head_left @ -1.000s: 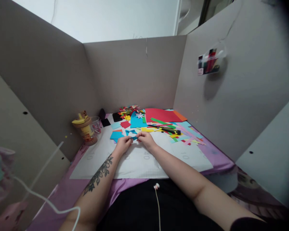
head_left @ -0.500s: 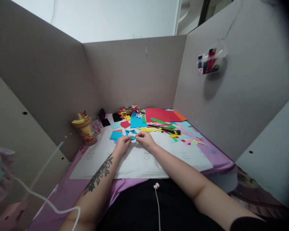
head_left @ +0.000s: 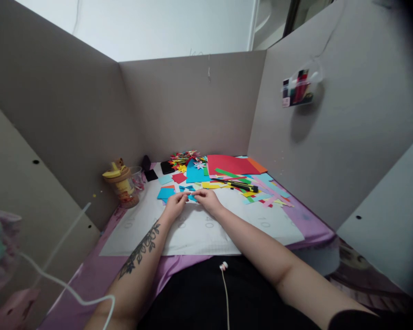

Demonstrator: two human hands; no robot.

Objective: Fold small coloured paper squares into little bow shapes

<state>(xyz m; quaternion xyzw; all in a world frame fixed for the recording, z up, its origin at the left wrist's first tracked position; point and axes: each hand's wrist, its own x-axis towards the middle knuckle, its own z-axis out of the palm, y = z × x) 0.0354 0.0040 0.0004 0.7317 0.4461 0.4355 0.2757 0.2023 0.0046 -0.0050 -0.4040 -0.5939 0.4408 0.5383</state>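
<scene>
a small blue piece of paper [head_left: 192, 198] is held up in front of the knife [head_left: 242, 185], on its near left side, where it is pinched by the fingertips of both hands. its one end is gripped by the left hand [head_left: 176, 205] and its other by the right hand [head_left: 208, 200], so that the two are set close together, with only the paper seen between them; its exact folds are partly hidden by the fingers. the knife, black and yellow, is laid over a scatter of paper strips [head_left: 275, 187], which is spread mostly to its right. to the left of the knife, more folded blue paper [head_left: 186, 188] is seen just beyond the hands, and farther left a stack of blue squares [head_left: 165, 193] is placed. a red square [head_left: 179, 178] is also found left of the knife, a little farther back. beyond the knife a large red sheet [head_left: 229, 164] is laid partly over an orange sheet [head_left: 258, 165], while a heap of paper stars [head_left: 184, 158] is piled behind it to the left. well left of the knife, a yellow-lidded cup [head_left: 119, 183] is stood beside a clear cup [head_left: 137, 176]. the worktop is covered with a white sheet [head_left: 199, 238], by which the near side of the knife is bordered.
</scene>
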